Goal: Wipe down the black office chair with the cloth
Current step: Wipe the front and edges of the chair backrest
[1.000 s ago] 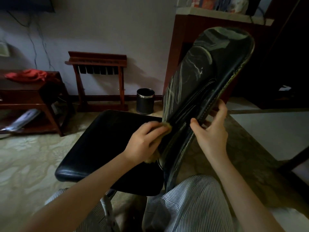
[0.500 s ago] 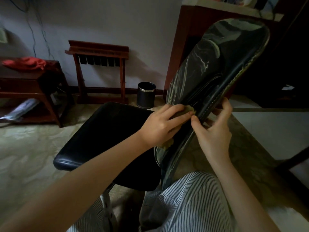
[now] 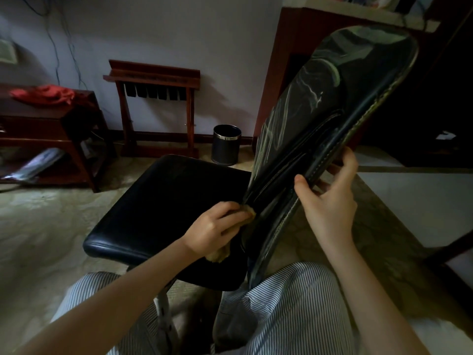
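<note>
cloth [image 3: 217, 254] in left hand [image 3: 215, 230] against chair back [image 3: 320, 103]

the seat [image 3: 158, 201] lay open left of the left grip [image 3: 212, 226], whose cloth [image 3: 217, 254] filled the crease. the tilted backrest [image 3: 320, 111] walled the right side, the right grip [image 3: 330, 201] on its edge. the bin [image 3: 226, 144] stood well behind. striped knees [image 3: 294, 303] crowded beneath.

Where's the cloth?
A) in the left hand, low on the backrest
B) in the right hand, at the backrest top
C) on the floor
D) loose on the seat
A: the left hand holds the cloth against the bottom of the backrest; the right hand only grips the backrest's edge.
</note>
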The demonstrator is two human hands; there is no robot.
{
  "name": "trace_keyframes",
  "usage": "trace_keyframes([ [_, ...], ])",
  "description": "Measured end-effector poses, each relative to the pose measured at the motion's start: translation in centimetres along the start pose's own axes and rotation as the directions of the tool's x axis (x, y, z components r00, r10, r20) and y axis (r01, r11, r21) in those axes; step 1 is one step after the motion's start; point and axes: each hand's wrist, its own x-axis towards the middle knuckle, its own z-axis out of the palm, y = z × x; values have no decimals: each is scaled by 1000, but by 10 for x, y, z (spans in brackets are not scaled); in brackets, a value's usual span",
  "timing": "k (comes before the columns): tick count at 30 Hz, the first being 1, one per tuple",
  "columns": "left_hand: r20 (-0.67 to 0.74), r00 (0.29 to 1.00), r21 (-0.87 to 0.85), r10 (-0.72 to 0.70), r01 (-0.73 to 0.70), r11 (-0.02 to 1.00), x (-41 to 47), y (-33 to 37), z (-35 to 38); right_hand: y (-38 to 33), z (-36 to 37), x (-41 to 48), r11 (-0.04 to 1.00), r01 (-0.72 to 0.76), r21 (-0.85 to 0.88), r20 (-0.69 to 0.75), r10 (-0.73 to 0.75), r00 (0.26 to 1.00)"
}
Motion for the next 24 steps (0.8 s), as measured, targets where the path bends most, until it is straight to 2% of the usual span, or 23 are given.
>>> trace_keyframes([
  [3,-166,983,-104,-84,67,992,39,20,-13,0,0,0,1000,10,-13,-10,-10,1000],
  [6,-224,974,-89,-42,22,996,84,40,-19,1,1,0,999,35,-21,-24,-36,999],
  [9,-206,978,-5,4,-5,1000,103,46,-12,3,1,0,999,36,-8,-29,-36,999],
  [16,-143,981,142,127,-107,984,79,33,0,4,2,1,999,41,-32,-48,-42,998],
  [21,-48,985,213,167,-153,965,37,18,10,3,1,2,999,29,-13,-33,-30,999],
  [24,77,986,201,147,-160,966,5,9,14,2,0,2,1000,28,-11,-22,-28,999],
])
